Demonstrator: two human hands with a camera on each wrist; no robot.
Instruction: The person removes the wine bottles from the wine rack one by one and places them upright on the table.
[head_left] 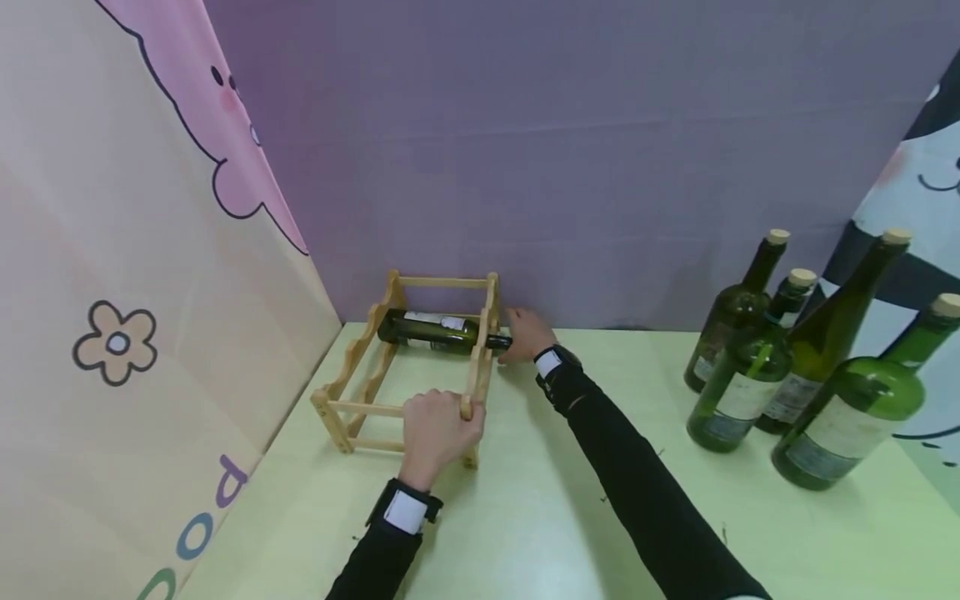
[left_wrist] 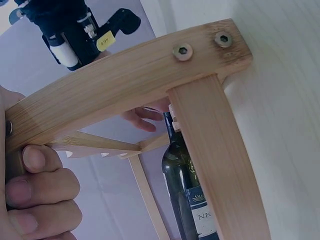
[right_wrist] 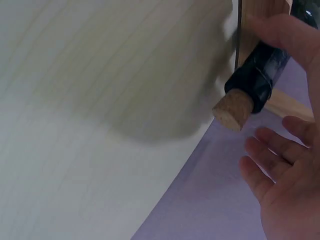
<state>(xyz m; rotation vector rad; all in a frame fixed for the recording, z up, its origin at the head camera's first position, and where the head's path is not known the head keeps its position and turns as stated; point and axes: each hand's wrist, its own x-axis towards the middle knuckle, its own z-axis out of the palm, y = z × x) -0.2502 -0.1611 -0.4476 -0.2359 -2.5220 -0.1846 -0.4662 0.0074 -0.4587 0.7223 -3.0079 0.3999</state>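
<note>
A light wooden wine rack (head_left: 366,408) stands at the back left of the table. One dark green wine bottle (head_left: 438,331) lies in it at the far end, its neck pointing right through the side frame. My left hand (head_left: 438,433) grips the rack's near right corner, the fingers curled round the wood (left_wrist: 115,92). Beside the bottle's neck is my right hand (head_left: 528,335), its fingers loose and spread. In the right wrist view, the cork (right_wrist: 232,111) sticks out between thumb and fingers, and the fingers are apart from it.
Several corked green bottles (head_left: 742,379) stand upright in a group on the right of the pale table (head_left: 525,500). A purple cloth wall (head_left: 525,167) rises behind the rack, and a printed light panel (head_left: 180,275) borders the left.
</note>
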